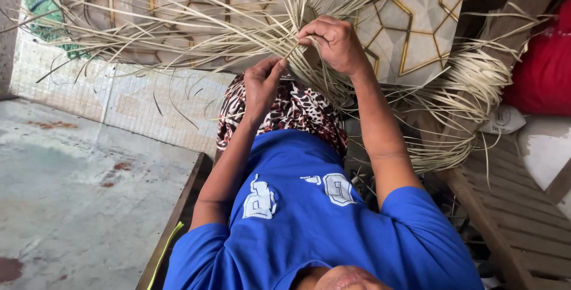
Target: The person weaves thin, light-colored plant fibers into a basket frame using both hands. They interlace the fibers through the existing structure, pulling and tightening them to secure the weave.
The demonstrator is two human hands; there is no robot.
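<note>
In the head view, a spread of pale dried reed strips (196, 34) fans out over my lap and a patterned cushion. My left hand (262, 85) pinches the strips where they gather, thumb up against them. My right hand (333, 40) sits just above and right, fingers curled around a few strips at the same gathering point. Both hands almost touch. My patterned skirt (297, 111) and blue shirt (309, 218) fill the lower middle.
A beige cushion with gold geometric lines (416, 22) lies under the strips. A coiled bundle of reed (470, 99) rests at right on a wooden slatted bench (511, 212). A red object (544, 70) stands far right. Tiled wall (119, 93) and concrete floor (71, 195) are at left.
</note>
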